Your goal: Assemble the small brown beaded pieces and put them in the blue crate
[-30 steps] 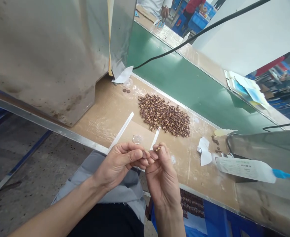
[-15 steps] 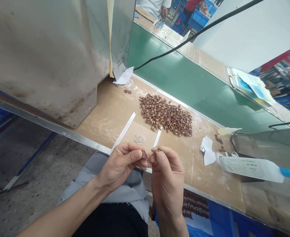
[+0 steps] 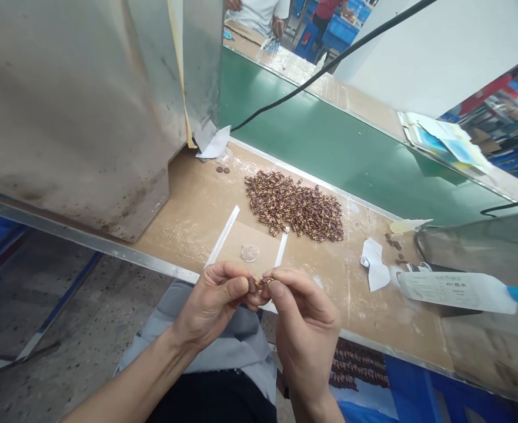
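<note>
My left hand (image 3: 217, 302) pinches a small brown piece (image 3: 253, 285) between thumb and forefinger. Close against it, my right hand (image 3: 305, 320) is closed on a small brown-and-gold piece (image 3: 267, 281), mostly covered by the fingertips. The two pieces meet or nearly meet; I cannot tell which. Just beyond my fingers lies a round clear disc (image 3: 250, 253) on a cardboard patch between two white strips (image 3: 223, 235). Farther back spreads a large heap of small brown-and-gold pieces (image 3: 294, 205).
A white bottle with a blue tip (image 3: 457, 291) lies at the right, near crumpled white paper (image 3: 376, 264) and loose brown discs (image 3: 392, 241). Metal housing (image 3: 86, 117) borders the left. A black cable (image 3: 303, 88) crosses above the green partition (image 3: 329, 135). Another person (image 3: 259, 17) sits beyond.
The view has shifted slightly. My fingertips have turned a little, and the brown piece in my left hand shows more. Both hands stay together in front of the clear disc.
</note>
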